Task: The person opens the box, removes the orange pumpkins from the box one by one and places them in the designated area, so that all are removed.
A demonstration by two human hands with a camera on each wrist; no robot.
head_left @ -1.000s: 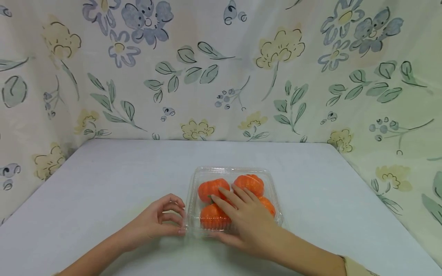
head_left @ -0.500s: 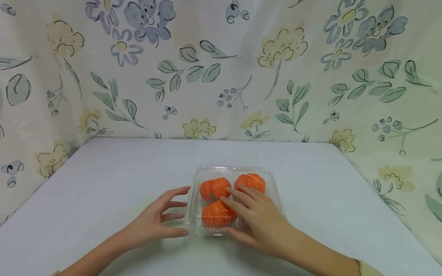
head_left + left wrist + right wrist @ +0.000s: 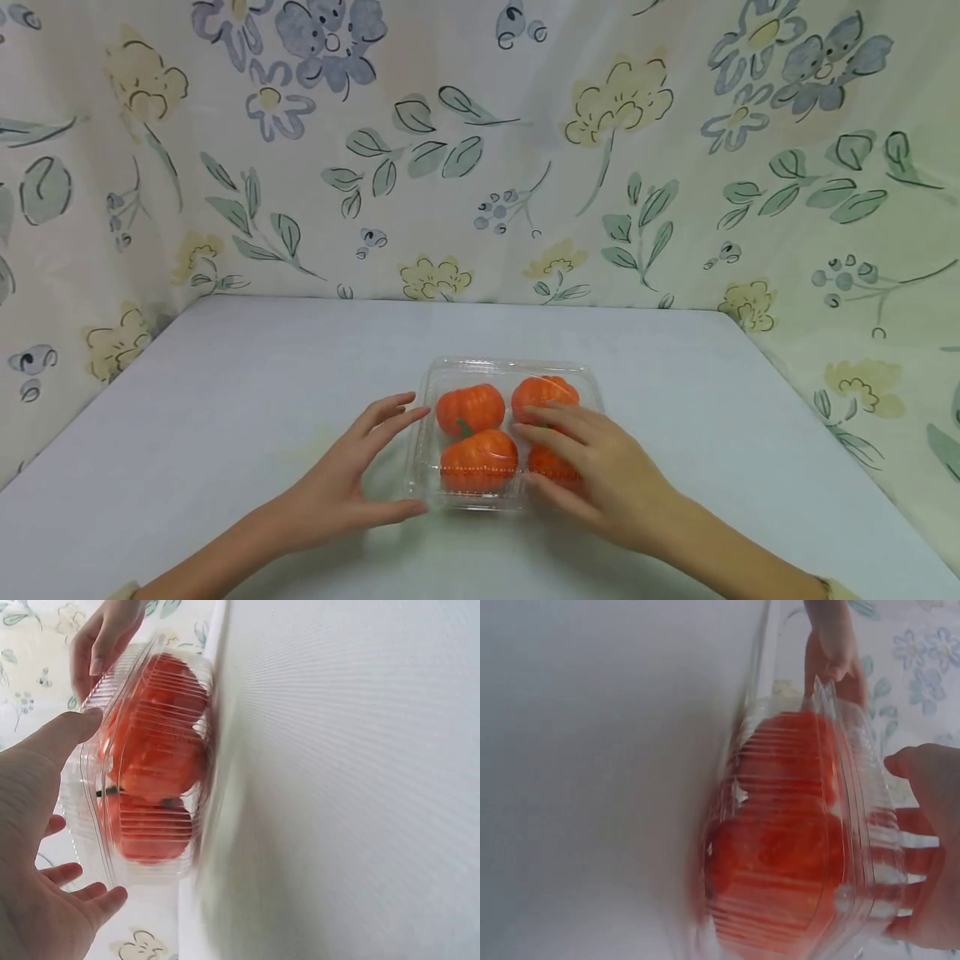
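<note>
A clear plastic clamshell box (image 3: 480, 503) sits on the table with its lid down. Inside it lie several small orange pumpkins (image 3: 478, 458), one showing a green stem. Beside the box's left edge, my left hand (image 3: 341, 479) is spread, thumb apart from the fingers and fingertips overlapping the rim in the head view. My right hand (image 3: 615, 471) is over the right part of the lid with its fingers extended, partly covering the two right pumpkins. In the right wrist view, the right fingers (image 3: 922, 862) lie along the lid side of the box.
A white table (image 3: 262, 367) stretches around the box on all sides. Behind it and along both sides hangs a floral curtain (image 3: 465, 200) with flowers and leaves.
My right hand has slid rightward across the lid, uncovering more of the front pumpkins. The left hand's fingers have spread wider and moved slightly over the left rim. The box stays in place.
</note>
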